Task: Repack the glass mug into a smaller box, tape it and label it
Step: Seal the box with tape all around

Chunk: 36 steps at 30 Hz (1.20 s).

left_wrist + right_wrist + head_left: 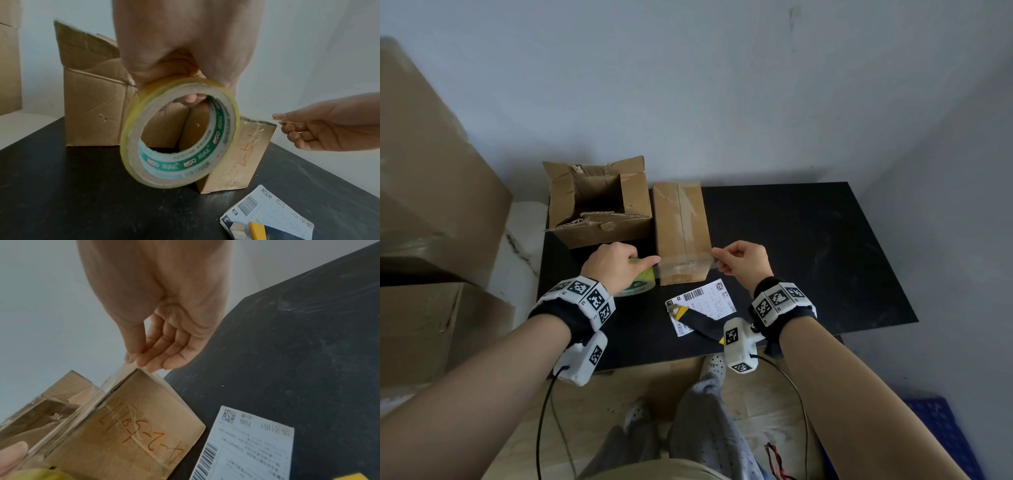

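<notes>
Smaller box (681, 233), closed and taped along its top seam, stands on the black worktop (808, 246) touching the larger open box (599, 205) at its left. A clear tape strip (685, 265) spans its near edge. Left hand (613, 262) grips the tape roll (179, 133); right hand (743, 262) pinches the strip's free end. Shipping label (709, 301) lies just before the box, a yellow-and-black cutter (698, 320) upon it.

We see brown cardboard boxes (681, 233), a yellowish tape roll (180, 133) with a green-and-white core, a white barcoded label (705, 305), and a black table (808, 257).
</notes>
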Motion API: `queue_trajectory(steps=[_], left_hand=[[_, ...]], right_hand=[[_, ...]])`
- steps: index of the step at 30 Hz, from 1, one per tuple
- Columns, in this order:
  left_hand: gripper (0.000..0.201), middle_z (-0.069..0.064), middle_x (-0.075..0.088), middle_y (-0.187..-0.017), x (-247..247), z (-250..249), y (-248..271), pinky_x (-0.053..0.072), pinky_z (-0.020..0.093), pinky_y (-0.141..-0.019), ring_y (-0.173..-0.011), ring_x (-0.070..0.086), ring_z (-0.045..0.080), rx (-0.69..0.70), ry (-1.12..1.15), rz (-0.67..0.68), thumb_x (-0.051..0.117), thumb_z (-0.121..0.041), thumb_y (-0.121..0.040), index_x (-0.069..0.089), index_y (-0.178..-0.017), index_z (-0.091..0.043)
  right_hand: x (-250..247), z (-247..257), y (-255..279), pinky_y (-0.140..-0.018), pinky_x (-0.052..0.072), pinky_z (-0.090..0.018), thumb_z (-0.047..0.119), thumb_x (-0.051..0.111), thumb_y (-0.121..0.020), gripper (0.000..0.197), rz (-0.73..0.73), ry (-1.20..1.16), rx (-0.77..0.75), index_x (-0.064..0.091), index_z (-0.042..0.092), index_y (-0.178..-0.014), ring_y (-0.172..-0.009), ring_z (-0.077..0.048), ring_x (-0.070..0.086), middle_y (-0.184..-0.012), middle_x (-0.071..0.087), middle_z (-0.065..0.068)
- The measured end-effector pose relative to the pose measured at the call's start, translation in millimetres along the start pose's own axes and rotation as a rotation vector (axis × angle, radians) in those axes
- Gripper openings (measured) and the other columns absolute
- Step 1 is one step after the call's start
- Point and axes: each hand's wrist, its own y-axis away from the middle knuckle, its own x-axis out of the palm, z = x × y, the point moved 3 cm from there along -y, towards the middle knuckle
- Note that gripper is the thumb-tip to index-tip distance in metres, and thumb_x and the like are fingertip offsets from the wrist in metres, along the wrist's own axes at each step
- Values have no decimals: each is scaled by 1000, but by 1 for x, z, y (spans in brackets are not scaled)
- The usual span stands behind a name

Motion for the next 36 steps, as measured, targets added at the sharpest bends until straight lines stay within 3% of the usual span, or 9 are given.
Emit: queue_trajectory(steps=[12,16,19,21,24,27,31,34,36], left_hand=[[57,7,54,-56,8,-2,-5,41,31,-53,-57,56,22,-50,2,29,57,-60,-80,56,-57,-8],[58,6,50,-54,10,8,-7,41,32,-55,-57,55,23,-90,66,60,59,-61,-78,53,-54,-8],[58,4,45,-51,14,2,-10,39,32,-53,-53,50,20,-88,72,78,59,-62,-78,48,-51,-11],[59,2,39,-47,18,-7,-11,36,31,-52,-48,44,18,-77,85,90,60,-61,-78,41,-48,-14],[59,2,39,-47,20,-9,-13,36,32,-52,-48,44,19,-77,84,106,61,-61,-77,42,-48,-14],[57,3,46,-50,14,-5,-12,39,32,-54,-52,49,19,-72,69,90,61,-58,-79,48,-50,-11],[24,1,65,-76,7,5,-8,46,30,-70,-81,63,18,-25,171,173,57,-31,-87,69,-73,-15],[16,-1,63,-91,7,12,-5,48,32,-81,-96,61,18,6,191,226,58,-27,-89,68,-96,-17],[24,0,58,-102,9,15,-3,48,34,-88,-103,56,16,-8,243,201,61,-29,-88,58,-111,-21]], right_hand=[[-1,-15,-8,-76,59,-37,22,74,-81,18,-54,63,49,60,11,-74,-67,-16,65,-70,67,-5],[-14,-20,-8,-74,57,-33,27,74,-79,20,-127,210,60,57,16,-78,-71,-15,66,-76,67,-3],[-15,-8,-2,-84,52,-29,20,64,-88,10,-156,227,-53,64,14,-96,-88,-14,63,-92,67,0],[-5,6,4,-89,47,-22,11,55,-91,23,-127,285,-164,63,12,-113,-102,-14,61,-110,66,-1],[26,21,18,-99,32,-13,2,48,-92,35,26,495,-443,57,8,-126,-126,-17,49,-133,55,-6],[54,13,28,-113,15,-20,2,47,-92,48,248,708,-631,43,10,-140,-143,-18,24,-151,36,-7],[60,-1,27,-119,13,-33,1,51,-89,53,320,794,-745,41,6,-141,-144,-28,24,-152,32,-13],[58,-3,26,-118,17,-37,-3,48,-88,55,330,821,-778,39,6,-142,-143,-28,25,-152,31,-13],[57,-2,25,-118,19,-37,-4,46,-89,54,325,818,-787,40,7,-142,-143,-28,26,-152,32,-13]])
